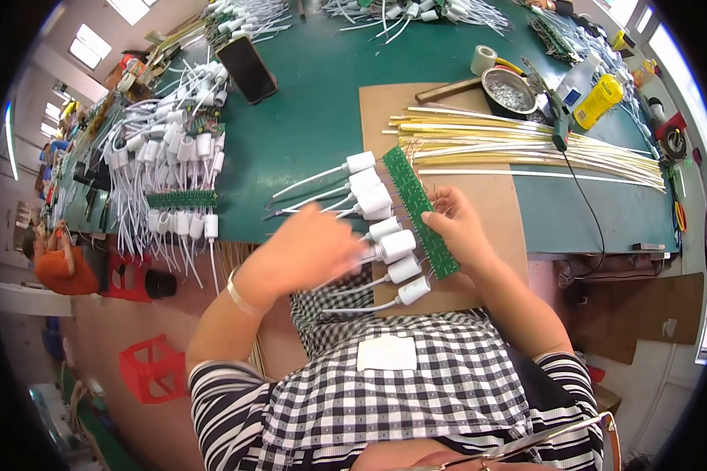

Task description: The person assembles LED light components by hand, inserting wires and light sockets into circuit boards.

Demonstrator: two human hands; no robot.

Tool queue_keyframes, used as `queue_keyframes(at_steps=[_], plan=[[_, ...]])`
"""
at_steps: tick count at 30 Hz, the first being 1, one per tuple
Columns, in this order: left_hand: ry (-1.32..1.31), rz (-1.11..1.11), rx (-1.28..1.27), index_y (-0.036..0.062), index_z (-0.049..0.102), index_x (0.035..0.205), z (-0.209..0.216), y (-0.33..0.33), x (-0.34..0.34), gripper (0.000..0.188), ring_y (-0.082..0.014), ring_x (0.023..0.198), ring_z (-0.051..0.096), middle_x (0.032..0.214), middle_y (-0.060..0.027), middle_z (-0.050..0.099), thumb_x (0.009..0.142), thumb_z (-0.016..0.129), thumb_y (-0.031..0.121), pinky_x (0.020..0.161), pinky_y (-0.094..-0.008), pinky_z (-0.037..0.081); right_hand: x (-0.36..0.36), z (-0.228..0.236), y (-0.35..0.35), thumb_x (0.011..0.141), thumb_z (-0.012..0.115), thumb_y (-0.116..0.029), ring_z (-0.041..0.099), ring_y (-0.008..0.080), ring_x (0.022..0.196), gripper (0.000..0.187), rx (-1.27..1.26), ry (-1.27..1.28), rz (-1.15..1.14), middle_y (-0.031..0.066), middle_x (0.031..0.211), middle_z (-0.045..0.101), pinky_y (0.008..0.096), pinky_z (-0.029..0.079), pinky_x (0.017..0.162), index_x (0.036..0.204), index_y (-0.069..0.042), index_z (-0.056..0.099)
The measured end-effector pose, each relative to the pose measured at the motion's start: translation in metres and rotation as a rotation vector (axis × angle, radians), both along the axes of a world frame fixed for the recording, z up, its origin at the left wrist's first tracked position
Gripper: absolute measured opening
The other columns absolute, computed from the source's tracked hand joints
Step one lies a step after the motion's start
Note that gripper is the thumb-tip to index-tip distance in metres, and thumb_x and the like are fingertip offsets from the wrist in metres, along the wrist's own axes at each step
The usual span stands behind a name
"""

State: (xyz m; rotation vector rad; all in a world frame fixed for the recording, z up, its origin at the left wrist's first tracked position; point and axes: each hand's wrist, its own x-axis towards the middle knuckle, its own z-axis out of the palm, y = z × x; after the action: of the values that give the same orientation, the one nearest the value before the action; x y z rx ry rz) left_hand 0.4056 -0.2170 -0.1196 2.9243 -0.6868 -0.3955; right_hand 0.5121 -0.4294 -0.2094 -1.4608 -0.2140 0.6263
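Observation:
A long green circuit board strip [419,212] slants across the brown board in front of me. My right hand [459,224] grips its right edge, thumb on top and fingers underneath. Thin wires join the strip to a row of white cylindrical housings [375,202] on its left, each trailing a white cable [302,184]. Over the lower cables is my left hand [310,247], its fingers bent toward a white housing [397,246] partway down the row. Motion smears those fingertips, so whether they pinch anything is unclear.
Bundles of white housings and cables [173,149] lie at left, near a phone [247,69]. Yellow-white strips [526,145] cross the table at right. Beyond them are a metal bowl [509,90], a corded soldering tool [559,125] and a yellow bottle [599,102]. A red stool [153,369] stands below.

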Motion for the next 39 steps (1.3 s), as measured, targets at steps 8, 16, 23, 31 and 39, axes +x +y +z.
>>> queue_keyframes(at_steps=[8, 16, 23, 31, 39], plan=[[-0.447, 0.269, -0.515, 0.0046, 0.061, 0.1, 0.017, 0.014, 0.012, 0.034, -0.0275, 0.087, 0.058, 0.087, -0.0075, 0.063, 0.072, 0.066, 0.024, 0.081, -0.0383, 0.043, -0.043, 0.02, -0.012, 0.075, 0.064, -0.003, 0.05, 0.0089, 0.072, 0.024, -0.091, -0.358, 0.042, 0.0045, 0.082, 0.053, 0.023, 0.043, 0.063, 0.094, -0.001, 0.05], [0.121, 0.524, -1.054, 0.0028, 0.062, 0.085, -0.042, -0.022, 0.059, 0.025, -0.0169, 0.059, 0.061, 0.068, -0.0089, 0.063, 0.068, 0.072, 0.019, 0.056, -0.0275, 0.046, -0.012, 0.019, -0.046, 0.073, 0.07, -0.017, 0.055, 0.0152, 0.081, 0.04, -0.198, -0.876, 0.04, 0.011, 0.1, 0.054, 0.0282, 0.047, 0.067, 0.105, -0.002, 0.051], [0.031, 0.385, -0.807, 0.0005, 0.06, 0.083, -0.02, -0.051, 0.065, 0.021, -0.0114, 0.051, 0.057, 0.061, -0.0052, 0.061, 0.071, 0.069, 0.016, 0.051, -0.0247, 0.044, 0.011, 0.04, -0.011, 0.075, 0.069, -0.016, 0.055, 0.0137, 0.071, 0.035, -0.002, -0.246, 0.253, 0.0103, 0.092, 0.058, 0.0274, 0.047, 0.063, 0.103, -0.002, 0.053], [-0.121, 0.43, -0.62, 0.0033, 0.06, 0.077, -0.014, -0.056, 0.061, 0.032, -0.0326, 0.063, 0.057, 0.066, -0.0148, 0.059, 0.063, 0.073, 0.03, 0.055, -0.0374, 0.043, 0.009, 0.048, 0.0, 0.079, 0.066, -0.009, 0.058, 0.0112, 0.071, 0.021, -0.043, -0.612, 0.115, 0.0084, 0.081, 0.059, 0.0256, 0.048, 0.061, 0.095, 0.0, 0.056], [-0.073, 0.487, -0.704, 0.0028, 0.058, 0.071, -0.018, -0.058, 0.059, 0.032, -0.0309, 0.057, 0.055, 0.061, -0.0125, 0.057, 0.063, 0.074, 0.03, 0.052, -0.038, 0.041, 0.014, 0.043, -0.006, 0.082, 0.062, -0.009, 0.053, 0.0084, 0.062, 0.013, 0.113, -0.445, 0.202, 0.0031, 0.071, 0.056, 0.0238, 0.043, 0.056, 0.088, -0.001, 0.055]])
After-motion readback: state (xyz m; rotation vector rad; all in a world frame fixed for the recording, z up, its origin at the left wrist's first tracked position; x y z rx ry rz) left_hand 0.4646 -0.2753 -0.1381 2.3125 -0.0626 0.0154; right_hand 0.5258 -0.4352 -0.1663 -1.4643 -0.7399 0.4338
